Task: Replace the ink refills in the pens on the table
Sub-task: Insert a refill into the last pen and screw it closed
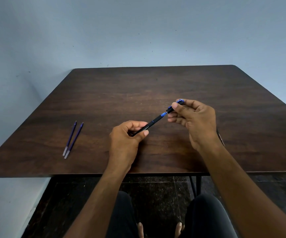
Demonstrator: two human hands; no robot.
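left hand [126,134] grips pen barrel [153,121] steady | right hand [193,115] pinches cap end [175,106], parting them | two refills [72,140] wait aside

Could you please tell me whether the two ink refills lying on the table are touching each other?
Cannot tell. In the head view the two ink refills lie side by side and converge at their near ends, but any contact there is too small to resolve.

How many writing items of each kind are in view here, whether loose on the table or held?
Slim purple ink refills with clear ends, lying side by side on the table: 2
Black pen with blue trim, held between left hand and right hand: 1
Total: 3
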